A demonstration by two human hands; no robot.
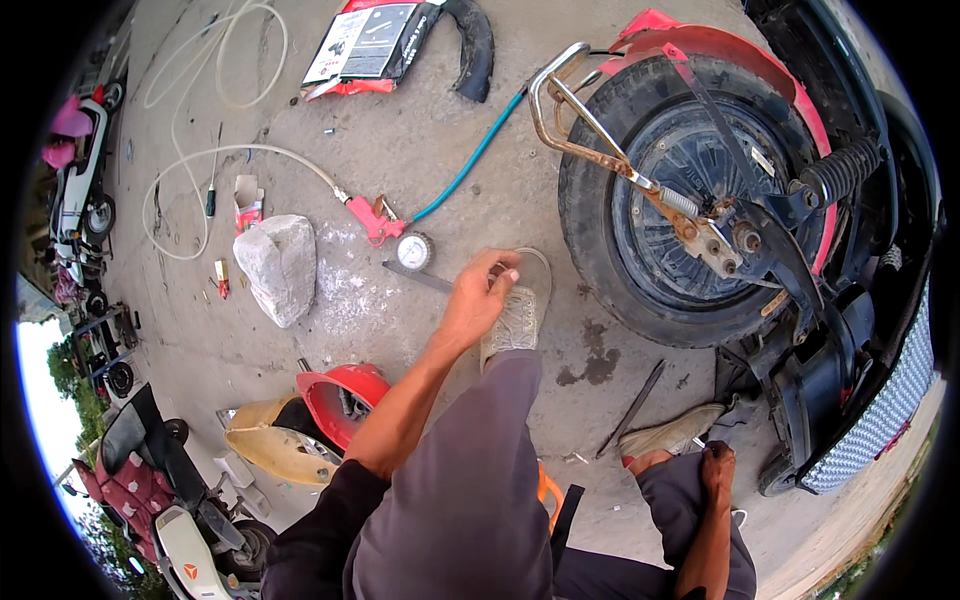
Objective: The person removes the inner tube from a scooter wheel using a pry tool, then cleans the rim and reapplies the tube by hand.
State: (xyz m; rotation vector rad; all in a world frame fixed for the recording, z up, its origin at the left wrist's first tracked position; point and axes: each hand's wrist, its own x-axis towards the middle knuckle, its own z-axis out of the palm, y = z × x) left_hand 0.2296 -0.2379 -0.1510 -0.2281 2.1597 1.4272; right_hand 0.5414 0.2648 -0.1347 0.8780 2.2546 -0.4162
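My left hand (482,297) hovers over my left shoe (517,318), fingers curled in and thumb near them; what they hold, if anything, is hidden. A dark flat metal bar (418,277) reaches to the edge of that hand; whether it is gripped or lies behind, I cannot tell. Just beyond are a round pressure gauge (413,251) and a pink air inflator gun (374,219), joined to a blue hose (470,172) running toward the scooter wheel (690,200). On my right knee rests my right hand (718,470), closed, its fingers partly hidden.
A white stone block (276,270), a screwdriver (211,203) and a small box (248,202) lie left. A red helmet-like shell (345,400) is beside my left arm. A dark rod (632,408) lies near my right shoe. Far off, a package (370,45) adjoins a black tyre piece (474,50).
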